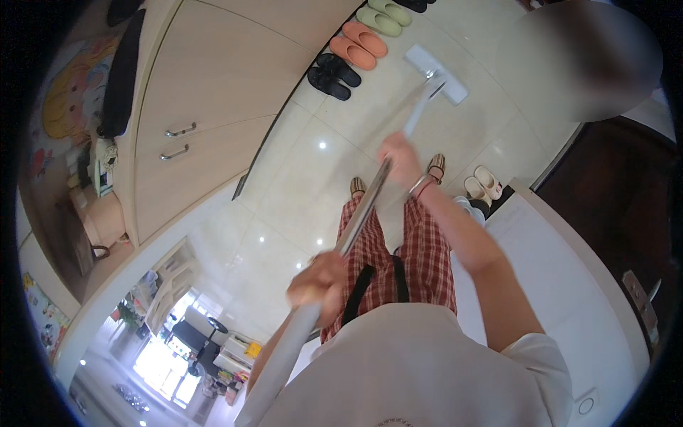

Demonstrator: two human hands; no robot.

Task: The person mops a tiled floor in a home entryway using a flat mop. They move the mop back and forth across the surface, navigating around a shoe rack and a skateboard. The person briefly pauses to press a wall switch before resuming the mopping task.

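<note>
A long mop [365, 210] runs diagonally from beside my body to the far floor. Its metal pole ends in a white flat rectangular head [454, 88] resting on the tiles. Around the thick white upper part of the pole, my left hand [317, 286] is closed, slightly smeared by motion. Farther down, my right hand [400, 158] wraps around the pole, with bands on its wrist. Both feet, in striped slippers [437, 164], stand on the floor on either side of the pole.
Along the beige cabinet [213, 92] at left stand black slippers [334, 75], orange clogs [358, 45] and green clogs [384, 17]. Beige slippers [483, 183] sit by the white wall [562, 285] at right. A dark door [612, 188] lies beyond. Part of the upper right is blurred.
</note>
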